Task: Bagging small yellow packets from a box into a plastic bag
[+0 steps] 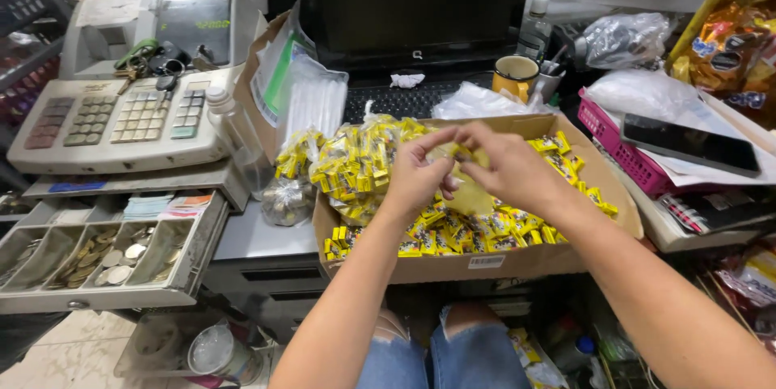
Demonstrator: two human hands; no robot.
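A shallow cardboard box (493, 264) sits just under both hands, its floor strewn with small yellow wrapped candies (453, 235), and at its far left corner lies a clear plastic bag (356, 164) stuffed with more of the same candies. The left hand (416, 175) and right hand (509, 167) meet above the middle of the box, fingertips pinched together on a small clear bag (467, 187) that hangs between and below them; each grip is nearly closed, thumb against forefinger on the bag's upper edge, and the bag looks mostly empty, though its contents are hard to make out. Left of the grip, beyond the box's edge, stands a beige cash register (121, 106) with its open drawer (105, 256) lower down, the compartments holding coins and, at the back, folded notes. Between the register and the box are a clear plastic bottle (234, 134) and a small knotted bag of coins (287, 201). Behind the grip, past the box's far wall, a laptop (400, 33) stands on the desk with a yellow mug (515, 76) to its right. Right of the grip, a pink basket (622, 147) carries papers and a dark phone (691, 144).
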